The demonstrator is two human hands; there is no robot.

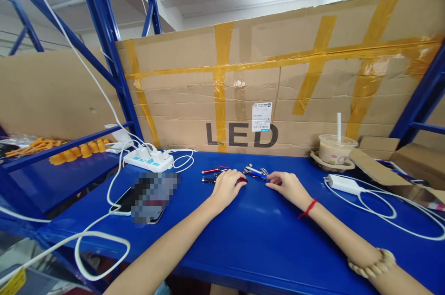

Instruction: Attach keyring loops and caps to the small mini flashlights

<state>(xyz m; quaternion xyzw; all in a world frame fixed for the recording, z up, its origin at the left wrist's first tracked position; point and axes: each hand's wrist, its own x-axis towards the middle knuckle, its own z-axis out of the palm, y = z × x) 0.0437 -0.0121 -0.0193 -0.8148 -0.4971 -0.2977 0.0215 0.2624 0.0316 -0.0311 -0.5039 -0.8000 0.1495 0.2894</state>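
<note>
A red pen-like item (241,180) is covered by the curled fingers of the left hand (227,187), the right hand (285,184) is rested loosely beside the keychain pile (255,172) just ahead, and no sorted pieces are seen.

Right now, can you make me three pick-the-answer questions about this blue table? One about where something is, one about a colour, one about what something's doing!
1. Where is the drink cup?
A. far right, by the cardboard wall
B. beside the power strip
C. in a hand

2. What colour is the string on the right wrist?
A. green
B. red
C. white

3. The left hand is:
A. raised in the air
B. resting on the table by the small pen-like things
C. holding the cup

Answers: A, it stands at the right; B, the string is red; B, the hand lies on the table.
</note>
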